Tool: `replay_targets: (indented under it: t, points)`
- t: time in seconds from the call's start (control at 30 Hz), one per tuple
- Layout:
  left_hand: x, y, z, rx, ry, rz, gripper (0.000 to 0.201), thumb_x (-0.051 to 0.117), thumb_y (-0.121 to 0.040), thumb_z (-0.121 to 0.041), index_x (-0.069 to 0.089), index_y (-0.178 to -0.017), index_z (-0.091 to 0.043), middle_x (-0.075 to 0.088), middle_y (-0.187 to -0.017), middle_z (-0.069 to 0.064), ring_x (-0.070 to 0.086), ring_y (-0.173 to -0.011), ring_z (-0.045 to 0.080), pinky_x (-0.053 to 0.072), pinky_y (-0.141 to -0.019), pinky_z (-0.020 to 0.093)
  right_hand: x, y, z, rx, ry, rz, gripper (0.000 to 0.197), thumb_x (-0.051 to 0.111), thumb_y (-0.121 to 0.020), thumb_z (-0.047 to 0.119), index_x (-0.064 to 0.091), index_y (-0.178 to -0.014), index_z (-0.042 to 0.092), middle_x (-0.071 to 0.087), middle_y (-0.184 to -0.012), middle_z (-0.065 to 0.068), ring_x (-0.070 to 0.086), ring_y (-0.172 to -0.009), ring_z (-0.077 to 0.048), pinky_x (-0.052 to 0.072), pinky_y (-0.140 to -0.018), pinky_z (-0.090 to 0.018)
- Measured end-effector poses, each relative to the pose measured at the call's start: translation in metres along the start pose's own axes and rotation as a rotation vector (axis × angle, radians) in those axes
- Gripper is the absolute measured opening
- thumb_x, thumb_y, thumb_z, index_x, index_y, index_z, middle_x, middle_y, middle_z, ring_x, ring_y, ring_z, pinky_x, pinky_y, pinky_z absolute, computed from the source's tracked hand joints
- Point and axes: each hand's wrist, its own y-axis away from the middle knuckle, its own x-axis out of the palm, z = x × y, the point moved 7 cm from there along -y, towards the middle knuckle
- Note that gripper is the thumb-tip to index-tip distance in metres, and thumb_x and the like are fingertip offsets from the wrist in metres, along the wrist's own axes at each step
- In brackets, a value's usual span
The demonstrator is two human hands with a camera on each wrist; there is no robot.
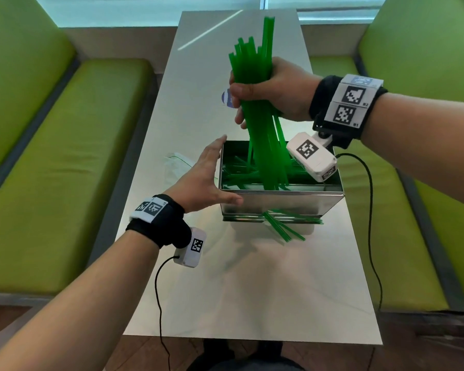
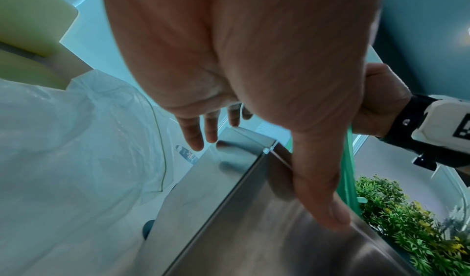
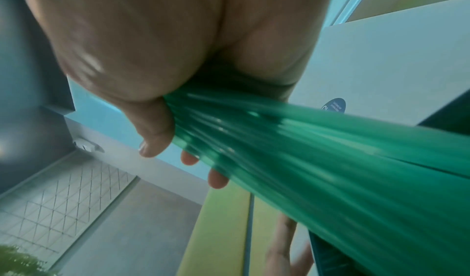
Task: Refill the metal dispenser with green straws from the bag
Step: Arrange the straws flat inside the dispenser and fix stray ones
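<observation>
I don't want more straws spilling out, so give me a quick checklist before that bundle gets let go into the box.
1. Right hand grips the straw bundle: ok.
2. Bundle's lower ends inside the metal dispenser: ok.
3. Left hand steadies the dispenser corner, fingers straight: ok.
4. Bundle lying flat like the straws inside: not ok, it stands upright.
5. Bottom slot clear: not ok, loose straws poke out.
6. Bag empty: cannot tell.

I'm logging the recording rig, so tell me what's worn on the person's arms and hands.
Both forearms are bare, with no sleeves or gloves. The left wrist and right wrist each carry a black band with white square-code tags. A white camera box with its own code tag hangs under each, trailing a thin black cable.
</observation>
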Motion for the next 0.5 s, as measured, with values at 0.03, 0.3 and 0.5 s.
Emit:
replay_targets:
  t: [0.03, 0.3, 0.5]
  points:
    - [0.0, 0.0, -0.001, 0.007, -0.017, 0.002, 0.135, 0.094, -0.063, -0.042, 0.003, -0.162, -0.027, 0.01, -0.167, -0.009, 0.021, -0.153, 0.015, 0.029, -0.123, 0.044, -0.003, 0.002, 0.001, 0.003, -0.018, -0.021, 0.018, 0.065, -0.092, 0.015, 0.056, -0.105, 0.005, 0.064, -0.088, -0.011, 0.068, -0.079, -0.034, 0.055, -0.083, -0.059]
    - [0.003, 0.0, -0.002, 0.024, -0.052, 0.016, 0.133, 0.094, -0.062, -0.04, 0.009, -0.163, -0.023, 0.001, -0.166, -0.019, 0.019, -0.153, 0.013, 0.029, -0.124, 0.04, -0.018, 0.01, 0.016, -0.051, -0.221, -0.164, 0.014, 0.062, -0.096, 0.019, 0.054, -0.094, 0.008, 0.062, -0.08, -0.01, 0.064, -0.073, -0.029, 0.053, -0.084, -0.056]
    - [0.003, 0.0, -0.001, 0.032, -0.048, 0.013, 0.132, 0.094, -0.062, -0.039, 0.011, -0.162, -0.022, 0.002, -0.166, -0.02, 0.02, -0.153, 0.011, 0.029, -0.124, 0.038, -0.03, 0.01, 0.021, -0.114, -0.304, -0.253, 0.019, 0.065, -0.094, 0.019, 0.055, -0.096, 0.003, 0.061, -0.081, -0.013, 0.065, -0.075, -0.033, 0.054, -0.084, -0.062]
